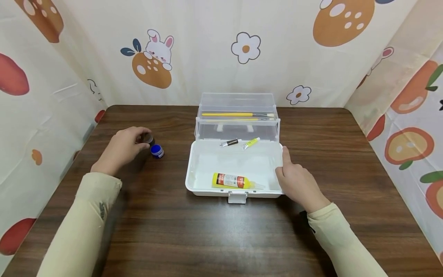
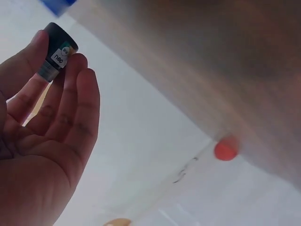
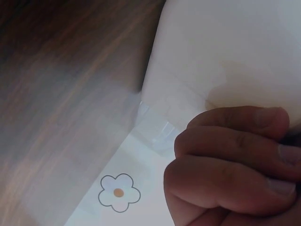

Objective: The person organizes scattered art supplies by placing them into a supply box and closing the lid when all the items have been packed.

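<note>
My left hand pinches a small dark jar between thumb and fingers, at the left of the table; its label reads "neo". A small blue-lidded jar stands right beside it. At the middle is a white plastic box with its clear lid raised at the back. My right hand holds the box's right rim, thumb on the inner side and index finger pointing along the edge. In the right wrist view the other fingers are curled beside the box's outer wall.
Inside the box lie a yellow glue bottle, a dark paint tube and a yellow paint tube. Paintbrushes rest in the raised clear tray section. A latch hangs at the box's front. Printed curtains border the wooden table.
</note>
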Demonstrator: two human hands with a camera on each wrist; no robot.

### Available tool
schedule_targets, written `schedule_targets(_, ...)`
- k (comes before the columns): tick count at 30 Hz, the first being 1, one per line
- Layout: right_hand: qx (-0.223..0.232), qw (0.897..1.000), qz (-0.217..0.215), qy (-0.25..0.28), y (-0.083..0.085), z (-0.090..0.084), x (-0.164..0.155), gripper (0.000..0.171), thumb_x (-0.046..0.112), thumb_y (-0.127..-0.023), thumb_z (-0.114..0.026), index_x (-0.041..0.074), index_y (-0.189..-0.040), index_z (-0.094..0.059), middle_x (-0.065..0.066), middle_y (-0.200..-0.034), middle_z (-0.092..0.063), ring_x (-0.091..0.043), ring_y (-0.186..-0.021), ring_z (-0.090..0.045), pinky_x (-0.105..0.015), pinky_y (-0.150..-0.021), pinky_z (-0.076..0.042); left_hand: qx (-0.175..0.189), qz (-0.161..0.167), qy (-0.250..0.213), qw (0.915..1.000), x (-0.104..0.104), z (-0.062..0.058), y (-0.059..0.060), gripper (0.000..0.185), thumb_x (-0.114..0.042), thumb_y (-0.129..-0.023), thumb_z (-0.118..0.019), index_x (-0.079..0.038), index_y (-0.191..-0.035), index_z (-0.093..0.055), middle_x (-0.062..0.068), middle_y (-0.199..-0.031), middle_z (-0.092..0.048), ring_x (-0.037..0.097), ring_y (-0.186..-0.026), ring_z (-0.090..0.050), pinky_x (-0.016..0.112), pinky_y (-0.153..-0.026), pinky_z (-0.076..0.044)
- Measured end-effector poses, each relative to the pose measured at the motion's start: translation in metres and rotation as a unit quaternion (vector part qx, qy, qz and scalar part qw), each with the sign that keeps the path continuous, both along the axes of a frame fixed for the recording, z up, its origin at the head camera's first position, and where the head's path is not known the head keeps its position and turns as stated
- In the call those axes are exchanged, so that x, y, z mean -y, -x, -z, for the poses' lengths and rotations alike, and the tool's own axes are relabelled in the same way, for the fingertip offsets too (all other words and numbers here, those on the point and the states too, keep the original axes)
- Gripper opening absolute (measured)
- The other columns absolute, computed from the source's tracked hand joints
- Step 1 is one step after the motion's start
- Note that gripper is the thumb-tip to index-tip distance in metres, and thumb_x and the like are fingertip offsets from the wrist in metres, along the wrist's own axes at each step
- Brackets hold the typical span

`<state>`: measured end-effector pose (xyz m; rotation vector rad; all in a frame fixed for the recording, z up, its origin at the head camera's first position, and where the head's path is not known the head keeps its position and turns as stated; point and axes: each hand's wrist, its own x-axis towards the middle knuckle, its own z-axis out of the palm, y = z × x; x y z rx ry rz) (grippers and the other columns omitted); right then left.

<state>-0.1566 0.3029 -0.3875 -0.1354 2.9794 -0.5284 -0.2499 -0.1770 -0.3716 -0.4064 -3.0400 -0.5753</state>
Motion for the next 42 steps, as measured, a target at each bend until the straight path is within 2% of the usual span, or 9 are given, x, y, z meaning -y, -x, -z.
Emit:
schedule_targets(8,0.003,1.000,0.003,0.001,-0.001,0.001,-0.003,0.067,0.020,-0.100,-0.032,-0.011,-0.154,-0.009,-0.008,-0.052,-0.048,-0.022,-0.046,-0.044,-0.035,-0.044,-0.034,-0.017,0.022,-0.010,0.9996,-0.028,-0.021,0.005,0.040,-0.014,-0.093,-0.071,-0.006,-0.131,-0.060,0.016,-0.114,-0.063,0.031,-0.095,-0.058,0.050,-0.082,-0.049)
schedule_targets(21,0.003,1.000,0.009,0.007,-0.002,0.002,-0.005,0.066,0.020,-0.100,-0.033,-0.011,-0.154,-0.009,-0.008,-0.051,-0.048,-0.020,-0.044,-0.041,-0.034,-0.042,-0.032,-0.040,0.050,-0.015,0.9978,-0.070,-0.051,0.024,0.036,-0.012,-0.094,-0.070,-0.006,-0.129,-0.062,0.015,-0.116,-0.066,0.030,-0.100,-0.062,0.050,-0.091,-0.052)
schedule_targets(26,-0.006,1.000,0.006,0.004,-0.002,0.000,-0.006,0.066,0.020,-0.100,-0.033,-0.011,-0.154,-0.010,-0.007,-0.051,-0.047,-0.020,-0.044,-0.040,-0.034,-0.042,-0.031,-0.034,0.058,0.005,0.9977,-0.086,-0.066,0.033,0.036,-0.011,-0.094,-0.069,-0.005,-0.129,-0.060,0.015,-0.119,-0.065,0.032,-0.105,-0.061,0.051,-0.095,-0.051)
schedule_targets(35,-0.010,1.000,0.004,0.005,-0.001,-0.002,-0.004,0.065,0.020,-0.101,-0.032,-0.010,-0.154,-0.011,-0.008,-0.052,-0.047,-0.022,-0.045,-0.042,-0.035,-0.043,-0.032,-0.015,0.079,0.016,0.9967,-0.117,-0.092,0.056,0.035,-0.010,-0.094,-0.069,-0.007,-0.128,-0.061,0.012,-0.115,-0.065,0.031,-0.106,-0.061,0.048,-0.096,-0.050)
schedule_targets(38,-0.010,1.000,0.004,0.005,-0.001,-0.002,-0.004,0.065,0.020,-0.100,-0.032,-0.010,-0.154,-0.011,-0.008,-0.051,-0.047,-0.021,-0.044,-0.041,-0.034,-0.042,-0.032,-0.006,0.086,0.014,0.9962,-0.129,-0.098,0.062,0.035,-0.011,-0.095,-0.068,-0.007,-0.129,-0.061,0.012,-0.117,-0.065,0.031,-0.105,-0.060,0.048,-0.098,-0.050)
schedule_targets(42,-0.005,1.000,0.004,0.007,-0.001,0.001,-0.003,0.066,0.020,-0.100,-0.033,-0.009,-0.154,-0.011,-0.007,-0.051,-0.047,-0.021,-0.045,-0.042,-0.034,-0.042,-0.032,0.000,0.104,0.028,0.9942,-0.142,-0.100,0.071,0.033,-0.009,-0.095,-0.066,-0.007,-0.128,-0.062,0.011,-0.117,-0.064,0.030,-0.106,-0.058,0.047,-0.099,-0.048)
